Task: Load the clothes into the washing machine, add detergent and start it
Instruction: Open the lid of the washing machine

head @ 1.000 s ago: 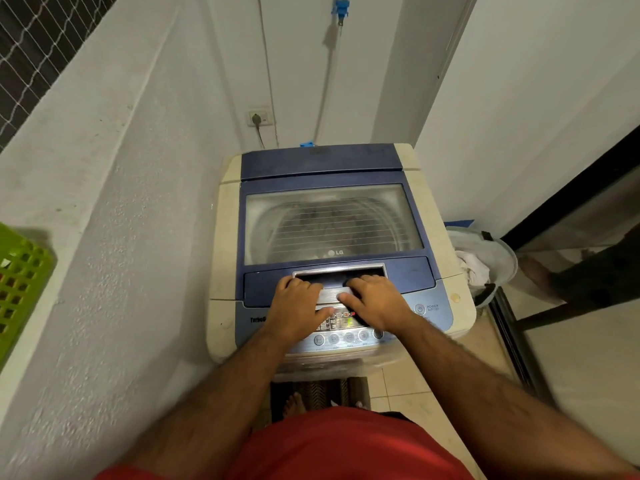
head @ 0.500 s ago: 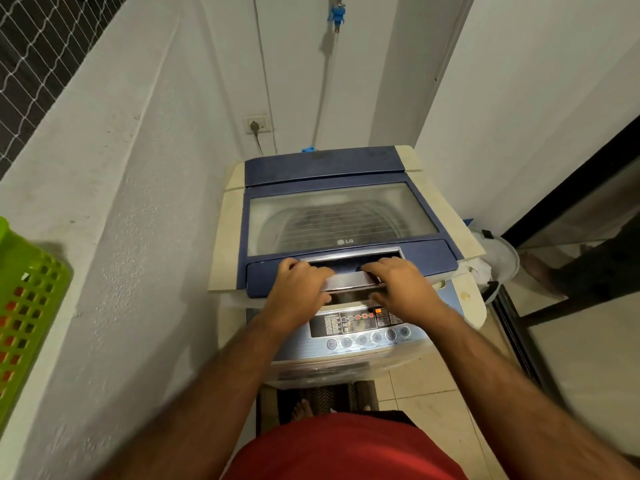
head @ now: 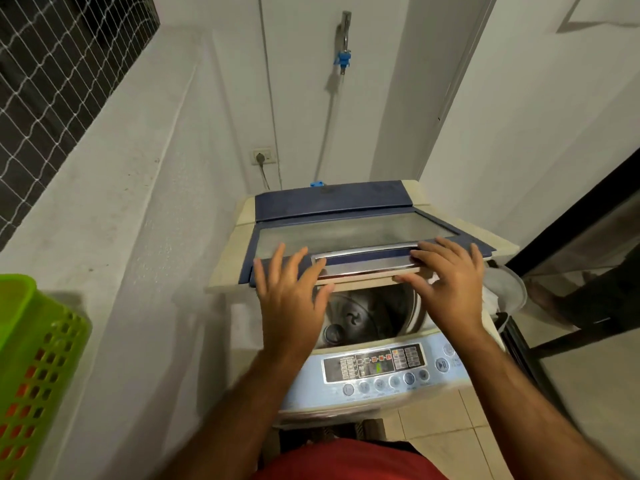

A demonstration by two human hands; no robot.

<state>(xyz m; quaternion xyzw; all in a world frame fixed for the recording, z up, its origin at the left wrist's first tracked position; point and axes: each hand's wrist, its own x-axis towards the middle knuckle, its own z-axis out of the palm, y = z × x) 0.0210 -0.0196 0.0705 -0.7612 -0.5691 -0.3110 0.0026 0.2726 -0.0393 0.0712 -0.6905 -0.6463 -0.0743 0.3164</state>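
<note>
A top-loading washing machine (head: 464, 244) stands in front of me, cream with a blue lid. The lid (head: 353, 233) with its glass window is raised and folding back. Below it the steel drum (head: 367, 317) shows, with no clothes visible in it. My left hand (head: 291, 292) has straight spread fingers against the lid's front left edge. My right hand (head: 446, 282) pushes the chrome handle (head: 367, 263) with straight fingers, thumb under the edge. The control panel (head: 377, 367) is lit at the machine's front.
A green laundry basket (head: 38, 368) sits on the ledge at the left. A white wall runs close along the machine's left side. A white bin with cloth (head: 502, 289) stands to the right. A dark door frame (head: 568, 244) is at the right. A tap (head: 343, 57) and socket (head: 264, 156) are behind.
The lid has gone from flat and closed to lifted and folding back, uncovering the drum. Both hands rose with it and their fingers straightened.
</note>
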